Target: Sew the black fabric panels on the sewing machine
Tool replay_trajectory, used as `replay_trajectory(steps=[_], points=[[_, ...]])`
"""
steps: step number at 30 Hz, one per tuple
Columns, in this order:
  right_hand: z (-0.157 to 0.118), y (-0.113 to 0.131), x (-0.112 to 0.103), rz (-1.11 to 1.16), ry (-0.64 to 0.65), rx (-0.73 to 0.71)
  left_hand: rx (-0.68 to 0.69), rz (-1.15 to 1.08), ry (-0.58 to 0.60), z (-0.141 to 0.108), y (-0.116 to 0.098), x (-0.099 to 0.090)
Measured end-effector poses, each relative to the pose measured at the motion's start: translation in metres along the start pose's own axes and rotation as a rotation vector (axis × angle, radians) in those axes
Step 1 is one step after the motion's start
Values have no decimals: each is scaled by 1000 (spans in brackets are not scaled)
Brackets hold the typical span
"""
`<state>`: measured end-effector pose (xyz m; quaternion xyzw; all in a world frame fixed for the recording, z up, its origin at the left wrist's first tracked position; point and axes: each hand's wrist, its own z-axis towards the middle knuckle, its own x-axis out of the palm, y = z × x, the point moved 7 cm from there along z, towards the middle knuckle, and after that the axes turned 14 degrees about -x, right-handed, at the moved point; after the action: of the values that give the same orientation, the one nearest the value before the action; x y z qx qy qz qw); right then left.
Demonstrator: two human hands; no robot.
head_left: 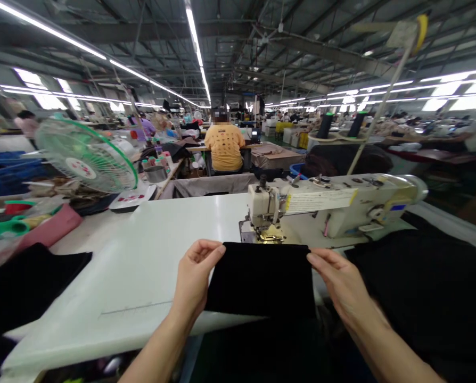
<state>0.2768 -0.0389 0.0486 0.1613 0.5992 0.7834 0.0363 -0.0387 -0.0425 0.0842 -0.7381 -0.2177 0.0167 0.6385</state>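
A piece of black fabric [264, 282] hangs between my two hands, its top edge pulled straight. My left hand [196, 271] pinches the upper left corner between thumb and fingers. At the upper right corner, my right hand [336, 274] holds the cloth in the same kind of pinch. Just beyond the top edge stands a sewing machine [310, 205], with its lit needle area close behind the cloth. The lower part of the fabric drops past the front edge of the white worktable [182, 223].
More black cloth [429, 287] lies at the right, and another black piece [30, 282] at the left. A green-rimmed fan [86, 157] stands at the back left. Beyond the table a person in a yellow shirt [224, 146] sits facing away. Thread cones [326, 125] stand behind the machine.
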Motion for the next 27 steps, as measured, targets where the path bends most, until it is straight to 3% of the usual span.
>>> replay_trajectory(steps=[5,17,22,25,27], points=[[0,16,6,-33,17,-93,-28,-49,-29,5,1,-8],[-2,13,14,182,-2,35,-43,13,-39,3,1,-15],[-1,17,14,220,0,7,-91,-8,-65,-4,4,-15],[-2,22,17,217,56,-21,-104,-15,-95,-10,-1,-19],[-7,29,25,161,156,-66,-77,31,-94,-11,-15,-22]])
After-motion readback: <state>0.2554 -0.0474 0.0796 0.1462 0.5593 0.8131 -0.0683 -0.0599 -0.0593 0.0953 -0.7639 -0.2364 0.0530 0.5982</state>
